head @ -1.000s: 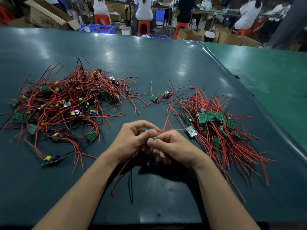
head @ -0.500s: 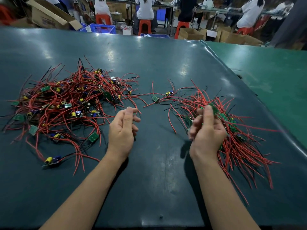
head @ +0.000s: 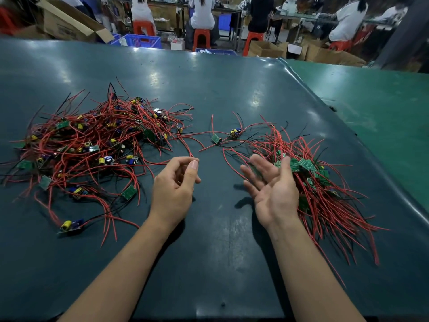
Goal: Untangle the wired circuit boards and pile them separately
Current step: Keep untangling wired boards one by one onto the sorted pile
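Here the work splits the bench [head: 209, 263] into two heaps, and the layout looks deliberate. On the left lies the tangle [head: 92, 145], a knot of red and black wires with boards facing every way, some showing yellow and blue parts. On the right lies the sorted pile [head: 313, 182], where the green boards sit together and the wires fan out toward the near edge, roughly parallel; that order probably keeps freed boards from snagging again. Between the heaps, two loose boards [head: 226, 135] lie with wires reaching toward both sides, so they seem not yet claimed by either.

The right hand [head: 274, 189] hovers palm up at the inner edge of the sorted pile, fingers spread and straight, holding nothing. The left hand [head: 174, 182] hangs above bare bench just beside the tangle's nearest wires, fingers loosely curled with thumb near forefinger, also holding nothing.

Much of the tangle remains, so the task seems roughly halfway. The left hand is well placed to pick a stray board from the tangle's near fringe.
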Demonstrator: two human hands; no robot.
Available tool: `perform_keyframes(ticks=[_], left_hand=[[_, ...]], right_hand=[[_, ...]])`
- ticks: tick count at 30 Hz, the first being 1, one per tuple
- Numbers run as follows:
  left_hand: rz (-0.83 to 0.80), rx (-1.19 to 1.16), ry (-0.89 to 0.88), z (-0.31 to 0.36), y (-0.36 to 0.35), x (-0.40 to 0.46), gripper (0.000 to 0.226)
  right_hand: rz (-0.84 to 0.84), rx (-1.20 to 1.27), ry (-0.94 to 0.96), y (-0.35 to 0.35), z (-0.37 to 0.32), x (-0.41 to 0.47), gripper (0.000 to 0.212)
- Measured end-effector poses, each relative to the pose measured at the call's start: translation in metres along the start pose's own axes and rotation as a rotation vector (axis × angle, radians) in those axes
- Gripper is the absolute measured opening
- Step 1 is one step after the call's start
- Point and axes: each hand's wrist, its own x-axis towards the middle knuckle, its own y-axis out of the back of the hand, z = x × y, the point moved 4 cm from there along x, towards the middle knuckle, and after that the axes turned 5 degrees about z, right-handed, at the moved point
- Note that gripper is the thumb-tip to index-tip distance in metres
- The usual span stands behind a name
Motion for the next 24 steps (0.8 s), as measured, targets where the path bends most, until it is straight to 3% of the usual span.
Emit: perform_keyframes(ticks=[3, 5, 7, 9, 13, 17, 21, 24], left_hand=[[-0.010, 0.031, -0.003, -0.003, 0.000, 0.001, 0.008], [-0.010, 0.039, -0.002, -0.004, -0.001, 0.001, 0.011], [-0.005, 0.052, -0.010, -0.003, 0.000, 0.001, 0.011], [0.010, 0.067, -0.032, -0.002, 0.000, 0.001, 0.011], [0.021, 0.199, -0.156, 0.005, 0.006, -0.001, 0.009], [0.172, 0.625, -0.433, 0.014, 0.021, 0.008, 0.012], [0.387, 1.067, -0.224, 0.005, 0.045, 0.023, 0.041], [0.409, 1.140, 0.038, -0.006, 0.059, 0.027, 0.053]], right_hand=[[-0.059, 0.026, 0.074, -0.005, -0.003, 0.002, 0.045], [-0.136, -0.027, 0.030, -0.010, 0.003, 0.001, 0.048], [-0.161, -0.097, -0.034, -0.012, 0.009, 0.003, 0.034], [-0.100, -0.118, -0.001, -0.008, 0.008, 0.007, 0.020], [0.101, -0.313, 0.243, 0.001, 0.002, 0.014, 0.011], [0.152, -0.426, 0.311, 0.003, 0.004, 0.012, 0.014], [0.037, -0.484, 0.323, 0.003, 0.006, 0.007, 0.026], [-0.047, -0.647, 0.400, -0.003, 0.009, 0.002, 0.027]])
